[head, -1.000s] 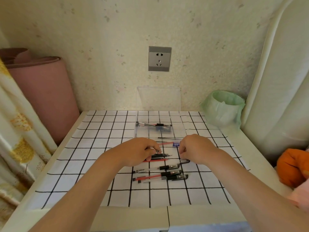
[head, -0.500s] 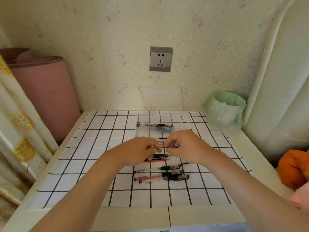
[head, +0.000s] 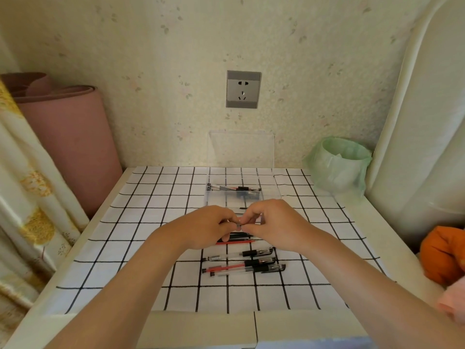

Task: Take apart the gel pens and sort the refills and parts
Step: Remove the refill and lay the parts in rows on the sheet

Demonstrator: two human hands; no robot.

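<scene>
Head: left hand (head: 208, 229), right hand (head: 275, 222) pinch pen part (head: 238, 224) above checked cloth (head: 151, 222); wall socket (head: 243, 89).

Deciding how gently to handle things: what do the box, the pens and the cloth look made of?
Box: clear, glossy hard plastic; the cloth shows through it. Pens: see-through plastic barrels with black, likely plastic, caps. Cloth: matte white with black grid, lying flat; fabric or vinyl, cannot tell.
</scene>
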